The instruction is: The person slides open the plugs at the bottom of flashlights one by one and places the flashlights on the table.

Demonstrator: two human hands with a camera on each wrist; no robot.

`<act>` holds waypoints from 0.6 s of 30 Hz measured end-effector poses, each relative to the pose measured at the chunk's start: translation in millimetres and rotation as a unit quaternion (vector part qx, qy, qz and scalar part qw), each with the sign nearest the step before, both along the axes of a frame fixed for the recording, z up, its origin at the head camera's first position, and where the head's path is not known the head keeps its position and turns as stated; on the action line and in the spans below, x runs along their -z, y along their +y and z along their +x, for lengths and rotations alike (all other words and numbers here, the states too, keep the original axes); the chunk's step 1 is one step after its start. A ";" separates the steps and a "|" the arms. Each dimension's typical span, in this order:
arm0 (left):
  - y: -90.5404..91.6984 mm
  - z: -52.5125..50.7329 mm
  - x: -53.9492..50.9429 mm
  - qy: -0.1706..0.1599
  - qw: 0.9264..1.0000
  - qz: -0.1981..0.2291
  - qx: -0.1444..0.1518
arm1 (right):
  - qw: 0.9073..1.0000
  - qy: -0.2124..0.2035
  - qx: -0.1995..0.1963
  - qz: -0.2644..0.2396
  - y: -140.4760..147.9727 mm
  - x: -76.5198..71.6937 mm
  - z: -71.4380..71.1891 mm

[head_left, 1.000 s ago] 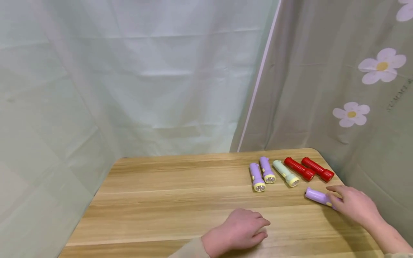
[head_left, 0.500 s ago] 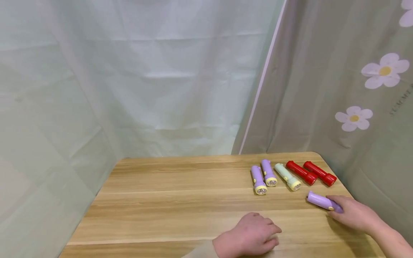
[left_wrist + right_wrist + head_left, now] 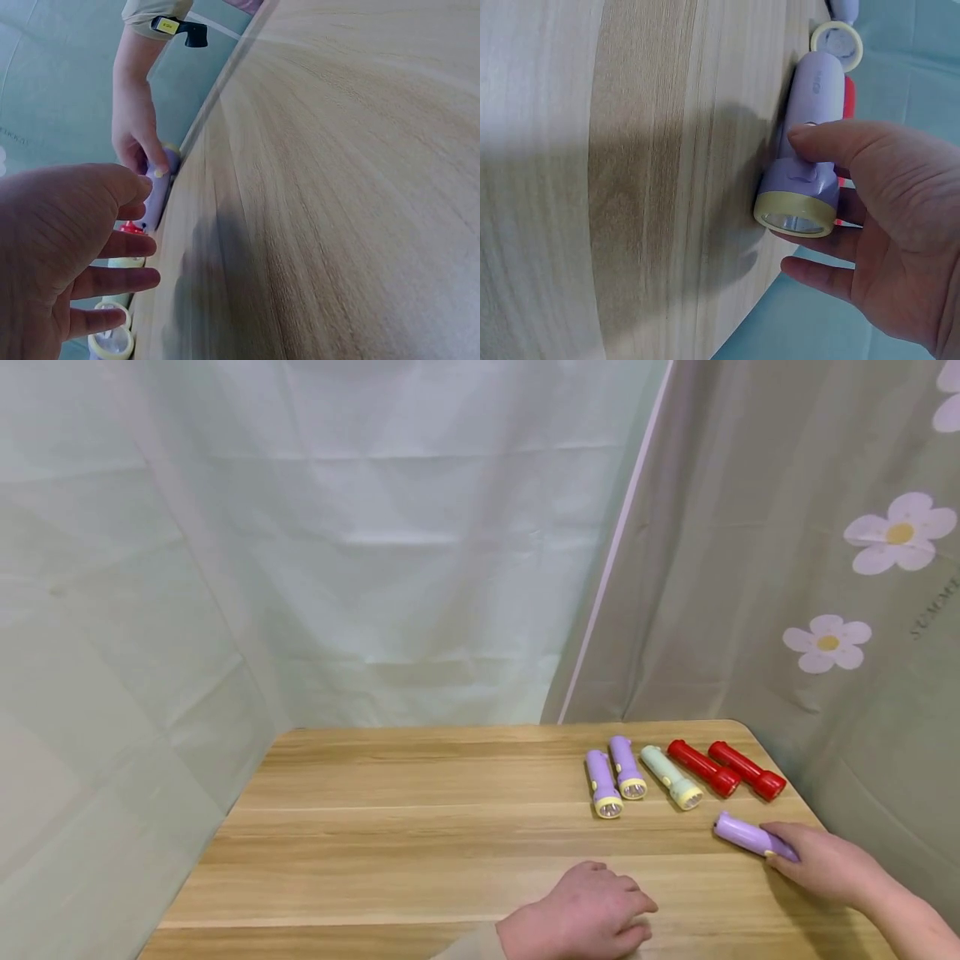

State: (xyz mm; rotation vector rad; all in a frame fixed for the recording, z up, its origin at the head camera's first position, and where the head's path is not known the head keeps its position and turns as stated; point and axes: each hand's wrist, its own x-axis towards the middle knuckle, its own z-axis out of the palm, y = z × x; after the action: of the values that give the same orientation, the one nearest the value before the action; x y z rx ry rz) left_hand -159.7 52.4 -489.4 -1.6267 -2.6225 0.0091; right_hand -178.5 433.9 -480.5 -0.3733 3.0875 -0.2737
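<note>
My right hand point(image 3: 828, 864) pinches a purple flashlight point(image 3: 746, 836) near its head, at the table's right side. In the right wrist view, the thumb presses near the switch of this flashlight point(image 3: 815, 94), and the other fingers reach behind it. Its yellow-rimmed lens faces that camera. My left hand point(image 3: 588, 910) hovers over the front of the table, fingers spread and loosely bent in the left wrist view, holding nothing. Behind them lie two more purple flashlights, one nearer point(image 3: 603, 783) and one farther point(image 3: 627, 767), a pale green flashlight point(image 3: 671, 777) and two red flashlights point(image 3: 703, 767).
The wooden table point(image 3: 375, 835) extends left of the flashlights. A pale hanging cloth point(image 3: 420, 568) stands behind its back edge. A grey-green curtain with flowers point(image 3: 827, 643) closes off the right side, near the table's right edge.
My right hand has come down onto the purple flashlight and now grips it near the head. My left hand has shifted slightly right. The view has tilted a little; the other flashlights lie unchanged.
</note>
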 end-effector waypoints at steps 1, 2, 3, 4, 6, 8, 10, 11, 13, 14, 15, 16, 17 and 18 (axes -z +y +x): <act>0.1 -0.1 0.0 0.000 1.000 0.000 0.001 | 1.000 0.001 -0.001 0.001 -0.4 0.3 -0.1; 0.2 -0.3 -0.3 0.000 1.000 0.000 0.002 | 1.000 0.003 -0.002 0.002 -0.9 0.6 -0.1; 0.4 -0.3 -0.5 -0.003 1.000 0.000 0.002 | 1.000 0.004 -0.003 0.002 -1.4 0.6 -0.5; 0.5 -0.4 -0.8 -0.006 1.000 0.000 0.002 | 1.000 0.006 -0.005 0.003 -2.0 0.3 -1.0; 0.8 -0.6 -1.1 -0.012 1.000 -0.002 0.002 | 1.000 0.008 -0.005 0.007 -3.5 -0.2 -1.4; 0.7 -0.8 -0.9 -0.016 1.000 -0.002 0.002 | 1.000 0.009 -0.005 0.012 -5.7 -1.4 -1.4; 0.3 -1.0 -0.6 -0.015 1.000 -0.003 0.002 | 1.000 0.008 -0.005 0.013 -8.4 -2.5 -1.1; 0.1 -1.0 -0.5 -0.014 1.000 -0.004 0.001 | 1.000 0.008 -0.004 0.013 -9.8 -2.9 -1.0; -0.4 -1.0 -0.3 -0.009 1.000 -0.003 0.002 | 1.000 0.008 -0.004 0.015 -12.5 -3.9 -1.2; -0.5 -0.9 -0.4 -0.007 1.000 -0.004 0.001 | 1.000 0.007 -0.008 0.015 -13.6 -4.1 -1.6; -0.6 -0.8 -0.5 -0.005 1.000 -0.005 0.001 | 1.000 0.008 -0.006 0.016 -14.7 -4.0 -1.7; -0.5 -0.8 -0.6 -0.005 1.000 -0.006 0.001 | 1.000 0.009 -0.005 0.020 -15.7 -4.0 -1.9; -0.4 -0.9 -0.7 -0.006 1.000 -0.007 0.001 | 1.000 0.010 -0.003 0.024 -16.6 -4.0 -2.1; -0.2 -1.1 -0.8 -0.006 1.000 -0.008 0.000 | 1.000 0.011 -0.004 0.027 -17.4 -4.1 -2.2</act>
State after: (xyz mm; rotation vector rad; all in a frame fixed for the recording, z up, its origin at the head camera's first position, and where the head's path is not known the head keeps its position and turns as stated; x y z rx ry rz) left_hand -160.7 52.2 -488.6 -1.6375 -2.6386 0.0196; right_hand -180.7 416.4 -476.4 -0.3884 3.1067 -0.1881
